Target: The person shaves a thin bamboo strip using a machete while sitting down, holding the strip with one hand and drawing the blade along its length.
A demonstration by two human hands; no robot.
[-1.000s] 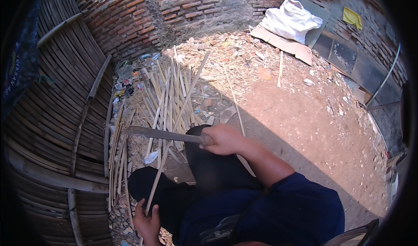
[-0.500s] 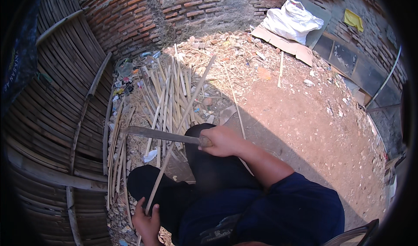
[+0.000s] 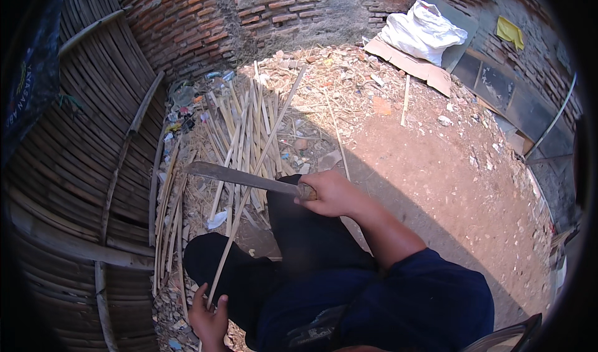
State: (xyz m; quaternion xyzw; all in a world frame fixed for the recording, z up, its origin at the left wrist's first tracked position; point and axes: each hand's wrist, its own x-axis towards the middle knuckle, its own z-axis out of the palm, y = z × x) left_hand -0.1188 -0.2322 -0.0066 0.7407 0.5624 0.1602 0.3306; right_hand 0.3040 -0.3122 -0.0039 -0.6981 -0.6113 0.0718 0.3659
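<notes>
My right hand (image 3: 329,193) is closed round the wooden handle of a machete (image 3: 243,178). Its broad, dark blade points left, lying across a long, thin bamboo strip (image 3: 268,145). Whether blade and strip touch, I cannot tell. My left hand (image 3: 210,319) grips the strip near its lower end, thumb on one side and fingers on the other. From there the strip slants up and away past my knee, over a loose pile of pale bamboo strips (image 3: 246,128).
More strips (image 3: 167,227) lie along a bamboo-slat wall (image 3: 68,184) on the left. Rubble and shavings cover the ground before a brick wall (image 3: 280,9). A white sack (image 3: 423,31) rests on cardboard (image 3: 408,65) at the back right. Bare dirt (image 3: 436,171) lies to the right.
My right hand and the machete have shifted slightly up and to the right along the strip. My left hand stays at about the same place on the strip.
</notes>
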